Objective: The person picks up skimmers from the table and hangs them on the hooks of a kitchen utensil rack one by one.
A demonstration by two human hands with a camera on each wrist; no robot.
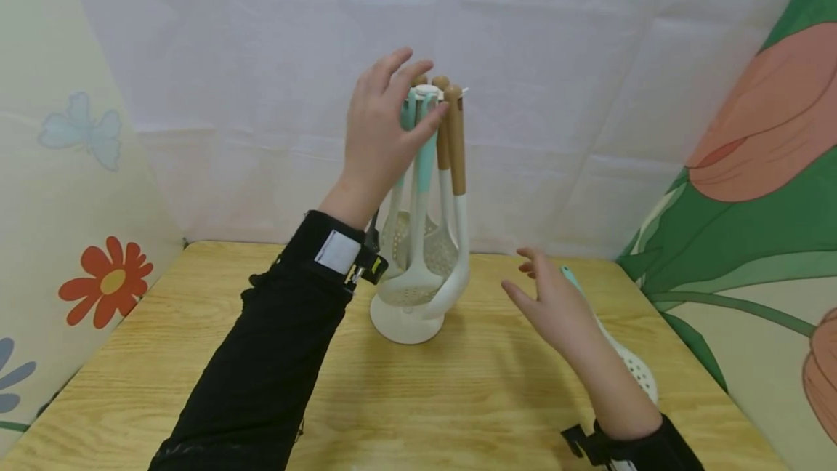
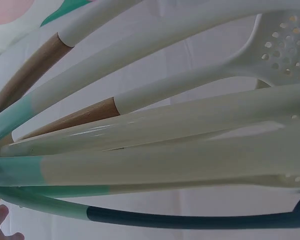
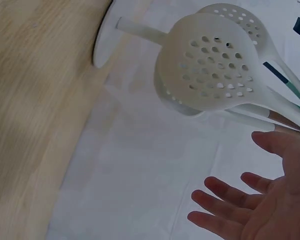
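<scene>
Left hand [image 1: 379, 129] grasps the upright mint-handled utensil [image 1: 423, 166] atop the utensil stand [image 1: 408, 322]. Right hand [image 1: 556, 304], fingers released, hovers over the bench [image 1: 196, 325], right of the stand.

Right wrist view. Right hand [image 3: 270, 210] at lower right, palm up, fingers spread and straight, holding nothing. Above it, at upper right, two white perforated skimmer heads [image 3: 215, 65] overlap, handles running off right. Round stand base [image 3: 106, 42] sits on the wooden table [image 3: 35, 100] at upper left.
</scene>
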